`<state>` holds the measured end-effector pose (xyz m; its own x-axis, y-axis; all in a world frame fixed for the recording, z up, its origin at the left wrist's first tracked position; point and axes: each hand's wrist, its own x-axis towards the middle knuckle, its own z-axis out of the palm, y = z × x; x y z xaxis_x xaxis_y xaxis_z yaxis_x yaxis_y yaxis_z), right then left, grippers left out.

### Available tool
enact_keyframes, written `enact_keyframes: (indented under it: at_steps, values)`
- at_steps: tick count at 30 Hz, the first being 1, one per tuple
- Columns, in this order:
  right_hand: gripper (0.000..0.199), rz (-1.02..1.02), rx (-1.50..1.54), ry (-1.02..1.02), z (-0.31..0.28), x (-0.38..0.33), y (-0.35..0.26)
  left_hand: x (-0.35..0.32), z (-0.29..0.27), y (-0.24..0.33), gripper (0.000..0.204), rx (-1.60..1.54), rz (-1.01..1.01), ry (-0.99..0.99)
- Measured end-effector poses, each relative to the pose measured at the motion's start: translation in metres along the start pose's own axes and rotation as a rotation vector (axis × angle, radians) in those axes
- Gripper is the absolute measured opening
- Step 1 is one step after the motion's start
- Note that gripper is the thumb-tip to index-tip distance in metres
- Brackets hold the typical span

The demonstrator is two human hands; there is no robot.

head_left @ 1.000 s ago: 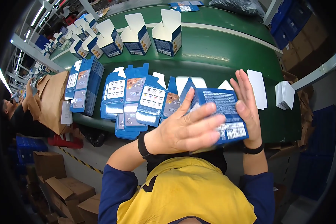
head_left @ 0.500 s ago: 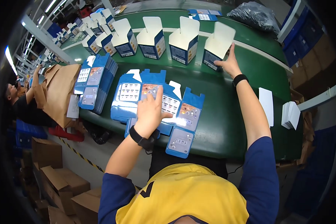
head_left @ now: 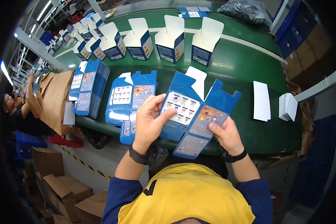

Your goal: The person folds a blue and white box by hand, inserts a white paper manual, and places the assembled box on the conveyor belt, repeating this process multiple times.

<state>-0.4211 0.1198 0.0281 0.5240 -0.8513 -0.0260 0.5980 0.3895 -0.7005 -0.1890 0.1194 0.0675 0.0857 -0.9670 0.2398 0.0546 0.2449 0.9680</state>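
Between my hands, over the near edge of the bench, is a blue flat carton blank [head_left: 198, 128] with printed panels, flaps and a white tab. My left hand [head_left: 149, 119] grips its left panel, thumb on the printed face. At its right side, my right hand [head_left: 227, 136] holds the blank with the thumb on top and the other fingers behind. To the left lies a stack of the same flat blanks [head_left: 114, 108], and beyond it a taller leaning stack [head_left: 95, 89]. Opened boxes [head_left: 203, 54] with raised white lids stand in a row behind.
White card pieces [head_left: 261, 100] and a small white stack [head_left: 288, 107] lie on the green bench [head_left: 235, 74] at right. A grey plastic bag [head_left: 246, 13] rests at the back. At left are a brown paper sack [head_left: 56, 99] and another person; cardboard boxes [head_left: 67, 186] sit on the floor.
My right hand has left the rightmost opened box and come down to the flat blank. Both hands now grip this blank, which is raised off the stack. The opened boxes appear shifted slightly left.
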Motion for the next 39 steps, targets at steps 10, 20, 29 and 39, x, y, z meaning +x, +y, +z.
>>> enact_keyframes:
  at_steps: [10,20,29,39]
  values:
    - [0.039,-0.807,-1.329,-0.109,0.017,-0.024,-0.012,-0.014,0.034,-0.001,0.063,0.083,0.127,-0.155]
    - [0.152,-0.566,-0.579,0.245,0.007,-0.001,0.0,-0.031,0.059,0.002,0.107,0.062,-0.14,-0.858]
    - [0.14,-0.47,-0.619,-0.174,0.007,-0.036,-0.036,-0.015,0.049,-0.007,0.094,0.483,0.689,-0.449]
    - [0.076,-0.552,-0.605,0.126,0.021,-0.034,-0.03,-0.031,0.059,-0.016,0.066,0.27,0.579,-0.509]
